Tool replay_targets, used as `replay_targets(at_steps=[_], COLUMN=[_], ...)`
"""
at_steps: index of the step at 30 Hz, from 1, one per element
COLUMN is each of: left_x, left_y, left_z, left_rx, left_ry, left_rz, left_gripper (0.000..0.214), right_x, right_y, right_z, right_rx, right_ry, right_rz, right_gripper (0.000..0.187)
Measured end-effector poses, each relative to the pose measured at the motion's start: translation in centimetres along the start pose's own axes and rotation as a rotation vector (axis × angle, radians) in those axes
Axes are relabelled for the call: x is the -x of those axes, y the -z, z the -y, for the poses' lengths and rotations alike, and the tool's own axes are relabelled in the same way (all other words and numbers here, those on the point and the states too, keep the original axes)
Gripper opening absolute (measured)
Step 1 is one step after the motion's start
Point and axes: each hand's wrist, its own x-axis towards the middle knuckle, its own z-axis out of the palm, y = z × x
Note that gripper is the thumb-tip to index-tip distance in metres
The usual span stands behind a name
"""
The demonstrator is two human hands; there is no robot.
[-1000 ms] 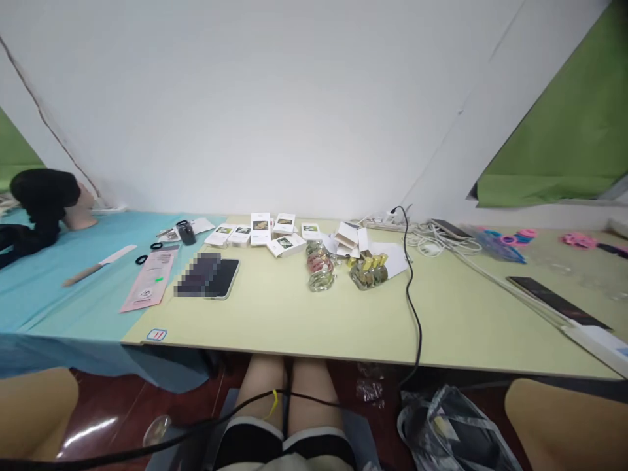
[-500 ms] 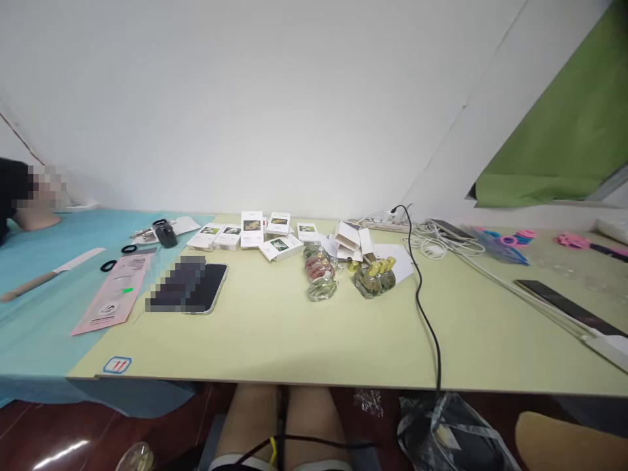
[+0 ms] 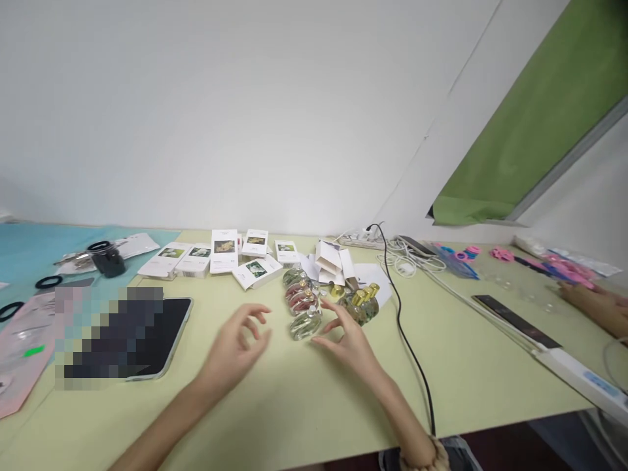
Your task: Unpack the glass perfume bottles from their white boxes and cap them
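Both my hands are over the table, one on each side of a row of small glass bottles. My left hand [image 3: 238, 343] has its fingers curved and apart, holding nothing, a short way left of the front clear-green bottle [image 3: 304, 325]. From the right, my right hand [image 3: 348, 337] reaches toward that same bottle with thumb and fingers spread; whether a fingertip touches it I cannot tell. Behind it stand reddish bottles [image 3: 300, 299] and another greenish one [image 3: 293, 278]. Bottles with gold caps [image 3: 362, 304] stand behind my right hand, partly hidden by it.
Small white boxes [image 3: 224, 252] with flower pictures stand and lie at the back. An opened white box [image 3: 330, 258] is beside them. A tablet-like device [image 3: 169, 333] lies left, a black cable [image 3: 409, 340] crosses right. Another person's hand [image 3: 591, 307] rests at far right.
My two hands have come into view and reached in toward the bottles. The camera has moved closer and turned right, bringing another person's hand into view.
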Motion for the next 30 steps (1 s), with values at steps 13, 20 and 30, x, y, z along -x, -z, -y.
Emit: replay_targets(at_steps=[13,20,30], left_x=[-3.3,-4.7,-4.6], left_y=[-6.1,-2.7,-2.4], left_z=[3.5,4.4,4.6], left_rx=[-0.262,-0.497,-0.511], left_ry=[-0.097,-0.455,-0.453], left_rz=[0.222,0.315,0.270], left_gripper=[0.027,0.020,0.020], right_x=[-2.3,-7.1,-6.4], right_y=[2.9,4.6,-0.5], right_z=[-0.7,1.1,-1.5], right_rx=[-0.143,0.178,0.493], right_ry=[0.003,0.028,-0.168], right_rz=[0.281,-0.223,-0.054], right_gripper=[0.036,0.024,0.037])
